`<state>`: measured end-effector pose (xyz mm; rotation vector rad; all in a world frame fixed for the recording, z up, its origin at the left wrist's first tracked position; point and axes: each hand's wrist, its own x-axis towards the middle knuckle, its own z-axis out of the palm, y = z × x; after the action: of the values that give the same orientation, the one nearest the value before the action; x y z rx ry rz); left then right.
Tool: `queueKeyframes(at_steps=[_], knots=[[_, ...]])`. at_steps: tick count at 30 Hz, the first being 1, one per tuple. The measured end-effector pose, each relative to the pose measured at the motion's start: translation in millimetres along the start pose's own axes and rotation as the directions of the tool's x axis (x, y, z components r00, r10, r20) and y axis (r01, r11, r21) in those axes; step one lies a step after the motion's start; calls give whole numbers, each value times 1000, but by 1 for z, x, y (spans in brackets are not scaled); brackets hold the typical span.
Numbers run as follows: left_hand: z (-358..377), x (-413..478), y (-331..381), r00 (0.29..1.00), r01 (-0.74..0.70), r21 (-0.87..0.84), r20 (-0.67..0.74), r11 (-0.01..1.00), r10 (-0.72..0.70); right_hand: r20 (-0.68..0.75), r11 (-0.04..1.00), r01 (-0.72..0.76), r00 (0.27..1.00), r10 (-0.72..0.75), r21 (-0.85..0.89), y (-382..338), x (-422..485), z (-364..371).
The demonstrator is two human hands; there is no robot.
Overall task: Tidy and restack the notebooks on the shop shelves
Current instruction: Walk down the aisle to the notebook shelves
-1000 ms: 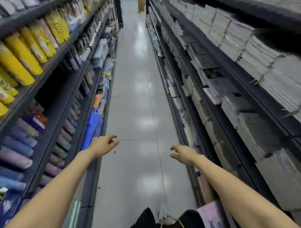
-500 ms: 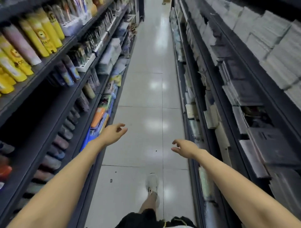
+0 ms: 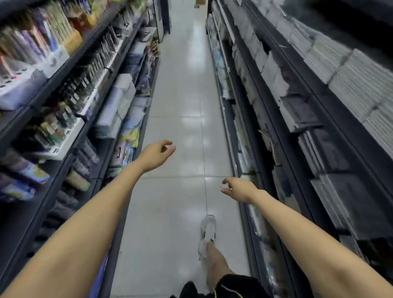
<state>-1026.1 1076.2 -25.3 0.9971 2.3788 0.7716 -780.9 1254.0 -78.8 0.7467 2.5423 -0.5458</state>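
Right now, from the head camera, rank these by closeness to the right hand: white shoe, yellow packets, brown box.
From the right hand:
1. white shoe, on the floor just below.
2. yellow packets, left shelf across the aisle.
3. brown box, far end of the aisle.

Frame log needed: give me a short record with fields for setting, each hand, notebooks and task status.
setting: shop aisle, pale tiled floor between dark metal shelves
left hand: fingers loosely curled, holds nothing, above the floor
right hand: loosely curled, holds nothing, beside right-side shelves
notebooks: white stacked notebooks and dark grey notebooks on right-side shelves, untouched
status: no notebook in hand
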Motion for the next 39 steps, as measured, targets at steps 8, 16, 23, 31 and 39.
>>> queueKeyframes(at_steps=[8,16,23,31,39], knots=[[-71,224,3,997,42,-39,-63,998,-44,-2,999,33,999,-33,-1,20,209,-145],[-145,443,-23,991,69,-21,-111,997,-71,35,998,52,998,-52,-20,7,428,-266],[-229,689,-47,999,39,8,-38,999,-39,24,999,-28,999,27,47,-17,627,-375],[-299,935,-32,996,-63,73,70,995,58,-27,993,-69,997,72,96,-18,820,-514],[-333,1179,2,990,-132,53,66,990,128,-57,998,-39,998,42,45,34,1034,-651]])
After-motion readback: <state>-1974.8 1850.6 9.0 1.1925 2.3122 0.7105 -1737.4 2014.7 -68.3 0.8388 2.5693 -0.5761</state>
